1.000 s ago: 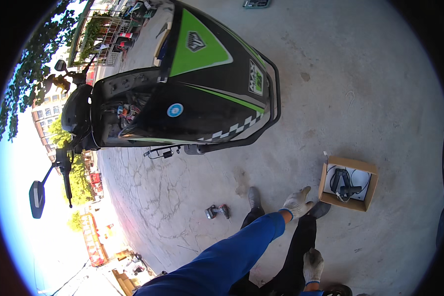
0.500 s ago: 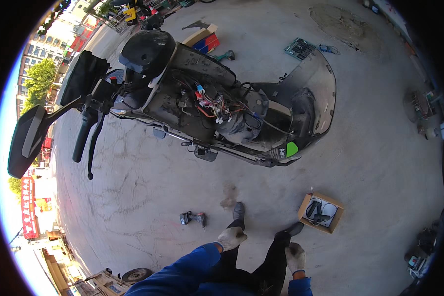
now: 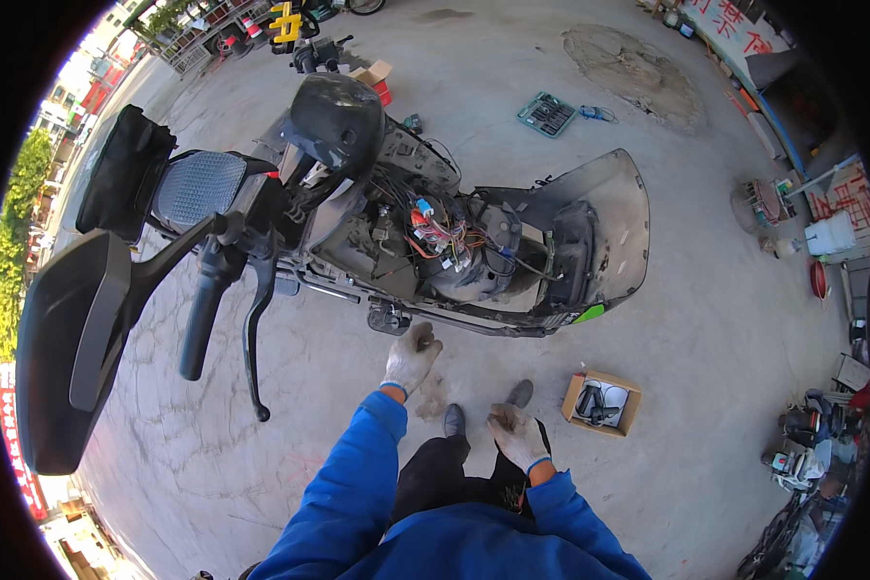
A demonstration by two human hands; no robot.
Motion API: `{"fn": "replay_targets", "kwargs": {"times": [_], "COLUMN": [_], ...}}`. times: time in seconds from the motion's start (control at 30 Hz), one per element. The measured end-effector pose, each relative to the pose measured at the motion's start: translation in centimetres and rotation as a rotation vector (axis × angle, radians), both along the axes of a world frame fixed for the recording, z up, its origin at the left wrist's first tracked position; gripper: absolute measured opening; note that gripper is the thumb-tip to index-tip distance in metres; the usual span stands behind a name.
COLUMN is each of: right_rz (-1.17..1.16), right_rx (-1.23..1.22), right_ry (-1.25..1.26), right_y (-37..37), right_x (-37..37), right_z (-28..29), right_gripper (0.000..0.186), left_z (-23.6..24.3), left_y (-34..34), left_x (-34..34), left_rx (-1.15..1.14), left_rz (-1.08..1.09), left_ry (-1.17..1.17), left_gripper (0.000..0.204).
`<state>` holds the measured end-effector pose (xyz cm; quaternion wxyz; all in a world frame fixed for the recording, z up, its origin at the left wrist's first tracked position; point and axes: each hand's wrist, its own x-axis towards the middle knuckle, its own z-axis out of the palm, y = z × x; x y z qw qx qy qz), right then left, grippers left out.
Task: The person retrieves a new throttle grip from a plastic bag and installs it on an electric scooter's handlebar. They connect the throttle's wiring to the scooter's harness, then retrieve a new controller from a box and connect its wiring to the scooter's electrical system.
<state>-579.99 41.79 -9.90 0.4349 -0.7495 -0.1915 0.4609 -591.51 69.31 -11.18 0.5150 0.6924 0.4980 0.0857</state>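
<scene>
In front of me stands a partly stripped electric scooter, its body panels off. A tangle of coloured wires with connectors lies exposed in its middle. My left hand, in a whitish work glove, is raised close to the scooter's near lower side, just below a dark footrest-like part; whether it touches is unclear. Its fingers are curled. My right hand, also gloved, hangs in front of my thigh with curled fingers. Anything inside either hand is hidden.
An open cardboard box with black parts sits right of my feet. The handlebar grip and mirror stick out at left. Beyond the scooter lie a green tool case and a blue tool. Clutter lines the right side.
I have come closer to the scooter. My left hand has risen forward toward its side, and my right hand has moved up and left. The cordless drill on the ground at left is out of sight.
</scene>
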Motion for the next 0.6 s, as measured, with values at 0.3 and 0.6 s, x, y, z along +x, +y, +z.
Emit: {"fn": "replay_targets", "kwargs": {"times": [0.3,0.6], "right_rz": [-0.482,-0.295], "right_rx": [0.325,0.034], "right_ry": [0.513,0.157], "right_y": [14.8,26.0], "right_x": [7.7,12.2], "right_z": [-1.8,-8.8], "right_gripper": [0.029,0.050], "left_z": [-0.6,4.1], "left_y": [7.4,7.9], "left_x": [13.2,10.8], "left_rx": [0.254,-0.273], "left_rz": [0.189,0.330], "left_ry": [0.002,-0.106], "left_gripper": [0.054,0.028]}}
